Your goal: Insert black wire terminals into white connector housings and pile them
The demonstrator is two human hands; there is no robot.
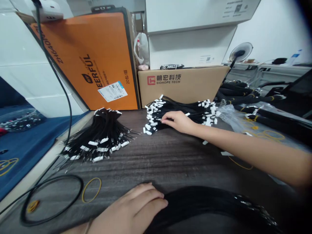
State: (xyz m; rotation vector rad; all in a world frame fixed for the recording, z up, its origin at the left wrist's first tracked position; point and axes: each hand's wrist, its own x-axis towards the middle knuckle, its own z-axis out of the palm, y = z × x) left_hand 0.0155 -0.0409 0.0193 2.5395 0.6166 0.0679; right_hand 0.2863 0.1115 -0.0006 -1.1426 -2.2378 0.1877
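Note:
My left hand [136, 206] lies closed over a thick bundle of long black cables [202, 201] at the front of the table. That bundle curves away to the right, with small shiny ends at its far tip. Farther back, my right hand [179, 122] is at a pile of short black cables with white connectors [175, 105]. Its fingers are pinched together at the pile's left front; whatever is between them is too small to make out. To the left is a fanned heap of black cables [104, 130] with white connectors and thin bare ends.
An orange carton [97, 61] and a brown carton [182, 86] stand along the back, with white boxes [190, 45] above. A yellow rubber band [91, 190] and a looped black cord [52, 177] lie at left. Wrapped cable bundles [273, 117] and plastic film occupy the right.

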